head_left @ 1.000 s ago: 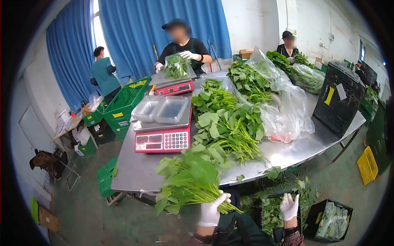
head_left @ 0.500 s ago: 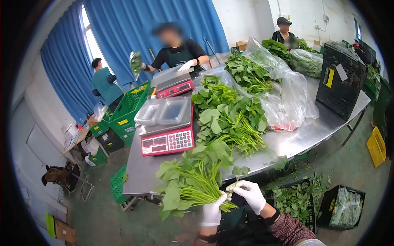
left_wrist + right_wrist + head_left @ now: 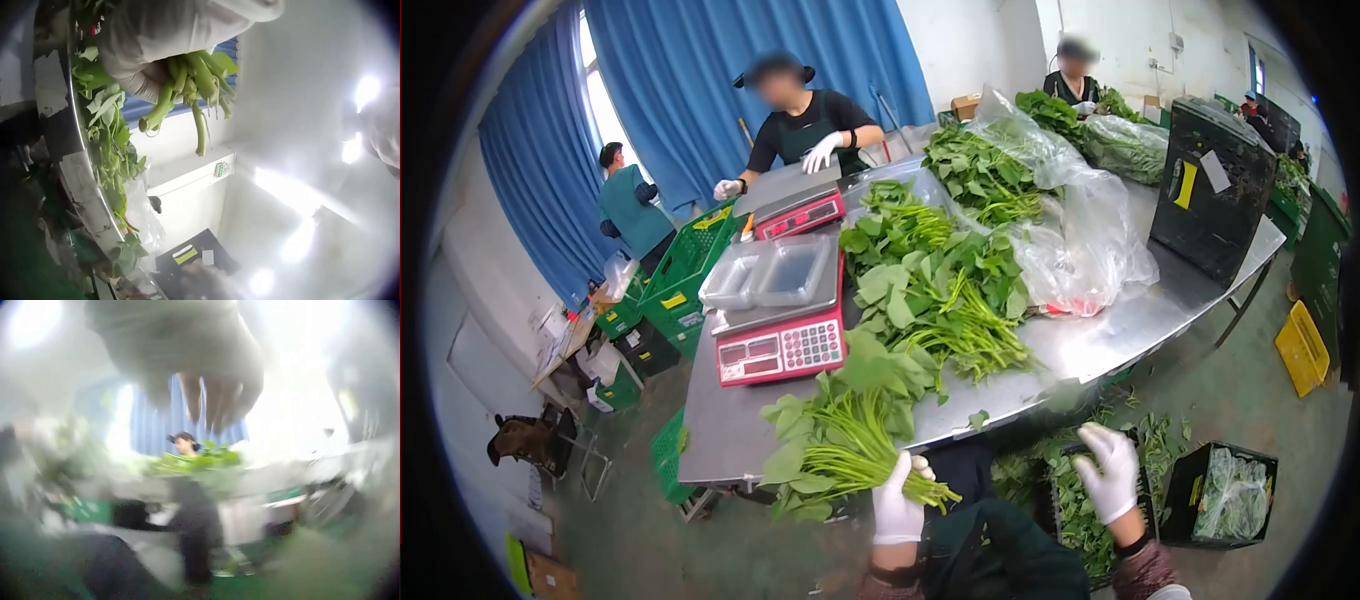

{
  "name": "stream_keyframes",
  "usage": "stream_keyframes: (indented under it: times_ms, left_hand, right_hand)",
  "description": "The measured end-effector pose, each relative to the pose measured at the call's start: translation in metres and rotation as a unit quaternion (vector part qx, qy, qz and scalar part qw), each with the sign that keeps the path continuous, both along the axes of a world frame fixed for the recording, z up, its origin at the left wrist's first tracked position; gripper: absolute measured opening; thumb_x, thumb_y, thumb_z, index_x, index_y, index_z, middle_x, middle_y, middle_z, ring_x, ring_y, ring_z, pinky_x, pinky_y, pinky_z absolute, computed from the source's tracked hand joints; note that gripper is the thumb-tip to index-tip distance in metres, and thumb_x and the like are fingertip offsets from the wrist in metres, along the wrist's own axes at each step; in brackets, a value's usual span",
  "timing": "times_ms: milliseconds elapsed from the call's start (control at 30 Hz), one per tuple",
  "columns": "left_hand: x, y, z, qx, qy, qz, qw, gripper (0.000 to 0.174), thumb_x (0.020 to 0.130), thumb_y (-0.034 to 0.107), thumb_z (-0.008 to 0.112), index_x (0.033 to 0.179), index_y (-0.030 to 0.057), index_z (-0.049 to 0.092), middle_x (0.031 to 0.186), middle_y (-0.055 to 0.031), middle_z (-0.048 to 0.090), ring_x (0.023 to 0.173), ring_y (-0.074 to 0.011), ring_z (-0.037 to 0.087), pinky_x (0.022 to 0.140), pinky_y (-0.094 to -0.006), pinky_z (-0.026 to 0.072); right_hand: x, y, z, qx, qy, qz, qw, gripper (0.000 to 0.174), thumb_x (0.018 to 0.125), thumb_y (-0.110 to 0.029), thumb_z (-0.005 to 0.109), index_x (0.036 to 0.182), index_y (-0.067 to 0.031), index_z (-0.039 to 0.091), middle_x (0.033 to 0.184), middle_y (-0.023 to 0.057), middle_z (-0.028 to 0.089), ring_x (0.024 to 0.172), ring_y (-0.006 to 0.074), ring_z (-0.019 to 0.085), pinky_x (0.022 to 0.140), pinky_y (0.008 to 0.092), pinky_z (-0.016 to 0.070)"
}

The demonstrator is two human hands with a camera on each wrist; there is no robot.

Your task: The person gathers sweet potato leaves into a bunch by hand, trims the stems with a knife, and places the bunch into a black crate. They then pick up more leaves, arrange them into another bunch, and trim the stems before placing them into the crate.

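My left hand [image 3: 897, 503], in a white glove, grips a bunch of leafy green stems [image 3: 845, 440] in front of the table edge. The leaves point away to the left. In the left wrist view the cut stem ends [image 3: 187, 81] stick out past the curled, gloved fingers. My gloved right hand [image 3: 1112, 478] is off to the right with loosely bent fingers and nothing in it, above loose leaves [image 3: 1080, 515] in a dark crate. The right wrist view is blurred, but the hand [image 3: 181, 356] hangs at its top with fingers downward.
The metal table [image 3: 725, 440] bears a heap of greens [image 3: 945, 290], a red scale [image 3: 780, 350] with clear plastic trays [image 3: 795, 272], plastic bags [image 3: 1090, 250] and a black crate [image 3: 1215, 190]. A person [image 3: 810, 130] stands opposite. A crate of bagged greens [image 3: 1232, 495] stands low right.
My right hand came in to the stems, then drew away right; my left hand kept hold of the bunch. The person opposite lifted a bag of greens off the scale leftward; that hand now holds nothing.
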State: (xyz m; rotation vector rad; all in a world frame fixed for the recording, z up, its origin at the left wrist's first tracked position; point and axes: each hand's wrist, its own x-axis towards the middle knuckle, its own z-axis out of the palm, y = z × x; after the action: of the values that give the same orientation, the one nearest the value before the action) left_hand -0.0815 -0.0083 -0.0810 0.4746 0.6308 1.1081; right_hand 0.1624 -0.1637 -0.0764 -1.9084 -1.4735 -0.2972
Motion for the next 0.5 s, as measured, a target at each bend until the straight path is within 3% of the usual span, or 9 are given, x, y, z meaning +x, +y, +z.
stream_keyframes:
  times_ms: [67,133,167,200,267,333,400,433,500]
  left_hand:
    - [0.006,-0.006,0.004,-0.005,-0.012,-0.007,1.000,0.008,0.090,0.010,0.055,0.095,0.0039,0.052,0.077,-0.0090,0.058,0.066,-0.0171,0.055,0.064,-0.0306,0.0474]
    - [0.009,-0.011,0.013,0.010,-0.049,0.000,0.999,0.009,0.091,0.011,0.054,0.097,0.0038,0.051,0.077,-0.0085,0.055,0.068,-0.0170,0.053,0.066,-0.0312,0.0464]
    - [0.013,-0.016,0.016,0.014,-0.046,0.007,0.999,0.014,0.090,0.010,0.055,0.100,0.0038,0.049,0.075,-0.0071,0.053,0.066,-0.0162,0.051,0.066,-0.0318,0.0454]
    - [0.009,-0.021,0.000,0.088,-0.066,-0.055,0.992,0.022,0.093,0.012,0.049,0.113,0.0037,0.047,0.093,-0.0104,0.056,0.084,-0.0202,0.055,0.078,-0.0345,0.0459]
    - [0.006,-0.029,-0.032,0.011,-0.028,-0.037,0.999,0.029,0.095,0.021,0.046,0.121,0.0083,0.046,0.106,-0.0061,0.053,0.102,-0.0162,0.050,0.091,-0.0316,0.0413]
    - [-0.010,-0.017,-0.018,-0.039,-0.254,-0.104,0.961,0.034,0.096,0.015,0.038,0.128,0.0025,0.041,0.115,-0.0111,0.052,0.108,-0.0223,0.049,0.094,-0.0346,0.0390]
    - [-0.023,0.004,-0.004,0.104,-0.134,-0.085,0.982,0.030,0.094,0.012,0.045,0.122,0.0009,0.046,0.086,-0.0077,0.055,0.078,-0.0179,0.053,0.074,-0.0322,0.0449]
    - [-0.011,-0.001,0.030,0.060,0.022,0.075,0.995,0.027,0.091,0.009,0.051,0.116,-0.0006,0.048,0.067,-0.0029,0.046,0.059,-0.0136,0.045,0.060,-0.0278,0.0406]
    - [-0.012,0.014,0.018,0.089,0.030,0.111,0.989,0.027,0.091,0.011,0.051,0.116,0.0015,0.048,0.067,-0.0009,0.044,0.059,-0.0116,0.044,0.059,-0.0276,0.0409]
  right_hand:
    - [-0.041,0.014,0.012,0.165,0.054,0.100,0.980,0.041,0.074,-0.031,0.065,0.105,-0.0045,0.057,0.108,0.0141,0.057,0.095,0.0317,0.055,0.081,0.0410,0.0429]
    - [-0.072,0.038,0.008,0.250,0.031,0.185,0.950,0.056,0.083,-0.058,0.047,0.099,-0.0062,0.059,0.106,0.0125,0.057,0.094,0.0309,0.055,0.079,0.0428,0.0421]
    - [-0.086,0.054,0.009,0.270,0.040,0.217,0.937,0.057,0.085,-0.060,0.043,0.099,-0.0071,0.060,0.107,0.0117,0.057,0.094,0.0313,0.054,0.079,0.0430,0.0420]
    - [-0.101,0.070,0.019,0.283,0.072,0.249,0.923,0.058,0.085,-0.060,0.041,0.102,-0.0078,0.060,0.109,0.0115,0.057,0.096,0.0315,0.054,0.080,0.0436,0.0417]
    - [-0.122,0.104,0.030,0.250,0.110,0.377,0.885,0.049,0.082,-0.050,0.047,0.105,-0.0084,0.060,0.108,0.0128,0.058,0.095,0.0333,0.056,0.083,0.0471,0.0421]
    - [-0.118,0.103,0.064,0.203,0.003,0.403,0.892,0.039,0.081,-0.039,0.052,0.105,-0.0088,0.060,0.104,0.0122,0.060,0.095,0.0323,0.057,0.083,0.0440,0.0439]
    - [-0.083,0.128,0.068,0.067,0.067,0.452,0.887,0.033,0.089,-0.036,0.048,0.103,-0.0092,0.061,0.103,0.0101,0.060,0.095,0.0297,0.058,0.083,0.0405,0.0452]
    - [-0.067,0.139,0.063,0.169,0.029,0.315,0.933,0.025,0.082,-0.022,0.060,0.104,-0.0105,0.061,0.101,0.0098,0.062,0.095,0.0284,0.058,0.081,0.0367,0.0461]
    - [-0.020,0.176,0.060,0.148,0.006,0.218,0.965,0.023,0.076,-0.014,0.063,0.099,-0.0108,0.061,0.093,0.0085,0.061,0.085,0.0275,0.057,0.072,0.0373,0.0451]
